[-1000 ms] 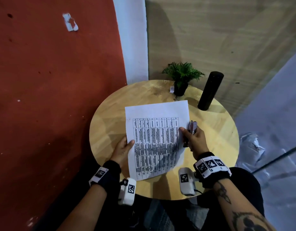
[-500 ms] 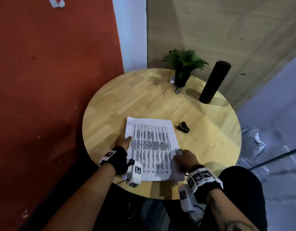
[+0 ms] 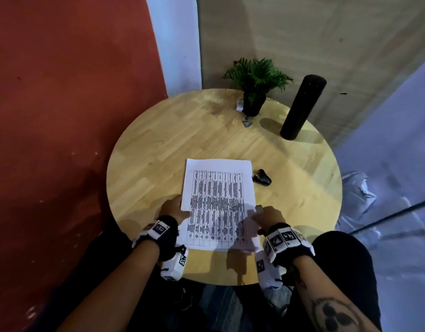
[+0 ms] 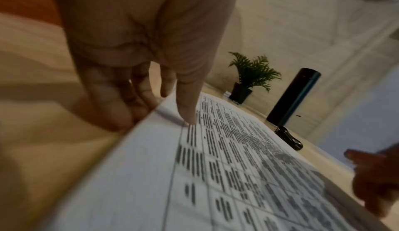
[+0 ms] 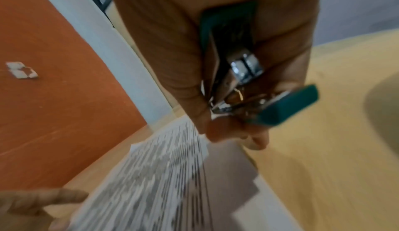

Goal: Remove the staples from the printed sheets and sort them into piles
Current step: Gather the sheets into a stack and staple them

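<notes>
Printed sheets [image 3: 216,202] are lying lengthwise between the hands: left hand [image 3: 174,208] pinching their left edge, right hand [image 3: 267,216] gripping a staple remover [image 5: 237,74] at their right edge.

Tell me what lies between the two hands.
The printed sheets lie between the left hand, which pinches their edge, and the right hand, which grips a teal tool. The head view shows it.

The table [image 3: 158,152] is made of pale smooth wood, the sheets [image 3: 218,200] of matt paper, the remover [image 5: 237,64] of teal plastic and bright metal; the cylinder [image 3: 302,106] at 1 o'clock is finished matt black.
</notes>
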Demonstrator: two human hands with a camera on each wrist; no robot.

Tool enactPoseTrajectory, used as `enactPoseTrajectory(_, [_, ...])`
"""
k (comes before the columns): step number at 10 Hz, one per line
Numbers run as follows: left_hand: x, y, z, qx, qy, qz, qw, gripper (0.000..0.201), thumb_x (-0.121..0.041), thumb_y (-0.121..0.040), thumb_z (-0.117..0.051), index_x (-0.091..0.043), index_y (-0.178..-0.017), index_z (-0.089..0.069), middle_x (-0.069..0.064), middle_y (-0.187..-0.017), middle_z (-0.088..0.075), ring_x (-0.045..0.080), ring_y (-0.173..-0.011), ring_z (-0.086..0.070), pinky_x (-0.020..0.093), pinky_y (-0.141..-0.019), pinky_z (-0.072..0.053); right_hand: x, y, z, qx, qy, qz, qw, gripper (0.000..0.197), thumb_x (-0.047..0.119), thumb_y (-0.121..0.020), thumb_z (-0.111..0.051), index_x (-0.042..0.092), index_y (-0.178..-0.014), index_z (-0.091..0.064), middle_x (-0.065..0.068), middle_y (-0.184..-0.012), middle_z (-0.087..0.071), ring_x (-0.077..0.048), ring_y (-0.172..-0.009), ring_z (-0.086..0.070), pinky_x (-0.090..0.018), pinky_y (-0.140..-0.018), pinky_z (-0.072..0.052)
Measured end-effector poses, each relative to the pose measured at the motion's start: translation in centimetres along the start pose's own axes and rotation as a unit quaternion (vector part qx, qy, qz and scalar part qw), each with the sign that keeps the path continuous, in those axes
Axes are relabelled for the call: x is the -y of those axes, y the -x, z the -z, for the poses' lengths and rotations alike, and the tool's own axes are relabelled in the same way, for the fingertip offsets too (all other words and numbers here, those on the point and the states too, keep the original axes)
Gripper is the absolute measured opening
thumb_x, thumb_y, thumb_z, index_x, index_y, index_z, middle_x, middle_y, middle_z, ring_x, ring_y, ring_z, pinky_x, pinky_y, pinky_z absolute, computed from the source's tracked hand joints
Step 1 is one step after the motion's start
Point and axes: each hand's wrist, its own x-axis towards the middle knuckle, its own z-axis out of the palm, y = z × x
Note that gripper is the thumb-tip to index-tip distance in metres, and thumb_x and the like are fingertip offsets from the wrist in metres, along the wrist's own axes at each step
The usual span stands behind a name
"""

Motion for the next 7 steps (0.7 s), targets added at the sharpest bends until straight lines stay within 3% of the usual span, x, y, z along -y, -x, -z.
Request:
enactPoseTrajectory(1, [-0.3,0.3,0.5,-0.017,-0.111,-0.023,0.993,0.080,-0.036,-0.082,-0.071,-0.017,-0.147,-0.029,0.015,-0.149,-0.029,0.033,-0.136,-0.030,0.038,-0.110,-0.031,-0.3,0.2,0.4,-0.011,-0.055,0.001,0.998,0.036,0.025,-0.090,-0.043,0.002,-0.115,-0.054,-0.019,-0.113,-0.059,-0.034,-0.098,-0.062,-0.038,-0.087,-0.050])
enactPoseTrajectory(2, [-0.7,0.5,-1.1,0.079,-0.187,-0.085,0.976,0.093,-0.032,-0.076,-0.076,-0.029,-0.150,-0.019,0.007,-0.159,-0.008,0.032,-0.144,-0.008,0.047,-0.117,-0.017,0.5,1.8,-0.9,0.010,-0.086,0.017,0.996,0.042,0.024,-0.098,-0.033,-0.003,-0.128,-0.044,-0.024,-0.126,-0.050,-0.034,-0.117,-0.050,-0.035,-0.089,-0.040])
enactPoseTrajectory(3, [-1.4,0.9,-2.6,0.108,-0.257,-0.074,0.957,0.093,-0.014,-0.079,-0.073,-0.031,-0.150,-0.015,0.007,-0.160,0.007,0.034,-0.146,0.003,0.046,-0.119,-0.008,1.1,3.9,-3.3,0.115,-0.053,0.037,0.991,0.025,0.022,-0.097,-0.041,0.003,-0.102,-0.057,-0.014,-0.103,-0.059,-0.033,-0.118,-0.051,-0.030,-0.091,-0.042])
enactPoseTrajectory(4, [-1.5,1.1,-3.0,0.103,-0.231,-0.073,0.965,0.094,-0.007,-0.078,-0.073,-0.032,-0.149,-0.018,0.004,-0.160,0.008,0.033,-0.146,0.005,0.045,-0.119,-0.010,2.3,3.8,-4.0,0.163,0.043,0.066,0.983,0.015,0.020,-0.090,-0.052,0.012,-0.079,-0.059,-0.005,-0.078,-0.054,-0.032,-0.113,-0.055,-0.029,-0.087,-0.045])
enactPoseTrajectory(5, [-1.8,1.1,-2.7,0.107,-0.237,-0.072,0.963,0.093,-0.008,-0.077,-0.075,-0.033,-0.148,-0.020,0.004,-0.160,0.005,0.033,-0.146,0.004,0.044,-0.119,-0.011,5.0,1.2,-3.0,0.059,0.058,0.090,0.992,0.032,0.025,-0.089,-0.054,0.001,-0.109,-0.060,-0.019,-0.111,-0.058,-0.031,-0.111,-0.054,-0.031,-0.088,-0.044])
enactPoseTrajectory(7, [-1.9,1.3,-2.9,0.085,-0.205,-0.067,0.973,0.091,0.002,-0.077,-0.071,-0.035,-0.147,-0.025,0.003,-0.160,0.001,0.032,-0.146,0.003,0.043,-0.119,-0.014,10.8,-2.9,-1.4,-0.111,0.045,0.156,0.981,0.038,0.032,-0.086,-0.055,0.002,-0.110,-0.057,-0.016,-0.122,-0.048,-0.033,-0.107,-0.052,-0.036,-0.081,-0.044])
